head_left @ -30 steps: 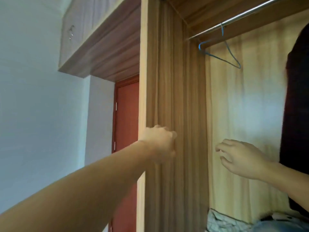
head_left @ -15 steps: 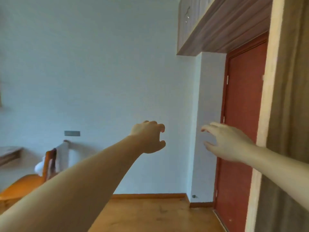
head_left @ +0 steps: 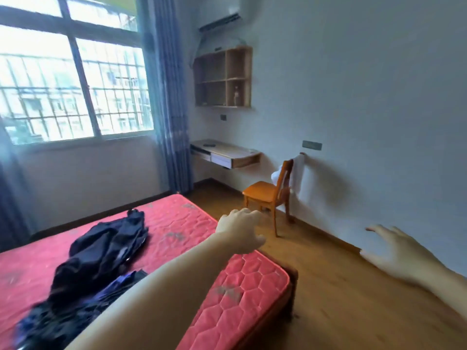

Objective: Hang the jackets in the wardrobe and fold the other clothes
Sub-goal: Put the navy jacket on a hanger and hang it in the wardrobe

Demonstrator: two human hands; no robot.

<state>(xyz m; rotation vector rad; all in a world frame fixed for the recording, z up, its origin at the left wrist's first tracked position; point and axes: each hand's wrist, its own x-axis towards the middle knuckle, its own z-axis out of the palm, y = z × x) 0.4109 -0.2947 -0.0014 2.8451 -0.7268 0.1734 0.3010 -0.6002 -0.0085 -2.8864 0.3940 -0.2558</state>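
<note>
A heap of dark navy and black clothes (head_left: pixel 101 251) lies on the red mattress (head_left: pixel 242 294) at the left, with more dark blue cloth (head_left: pixel 50 319) spilling toward the near left corner. My left hand (head_left: pixel 240 231) reaches forward over the mattress's far corner, fingers loosely curled, holding nothing. My right hand (head_left: pixel 394 251) hovers over the wooden floor at the right, fingers spread and empty. Neither hand touches the clothes. The wardrobe is out of view.
An orange wooden chair (head_left: pixel 267 193) with white cloth (head_left: pixel 298 173) draped on its back stands by the right wall. A wall-mounted desk (head_left: pixel 227 154) and a shelf unit (head_left: pixel 225 77) hang in the far corner. A barred window (head_left: pixel 70 84) and blue curtain (head_left: pixel 166 97) are behind the bed.
My view has swung left from the wardrobe and red door to the bed and window. My left hand let go of the wardrobe panel; both hands now hang free in the air.
</note>
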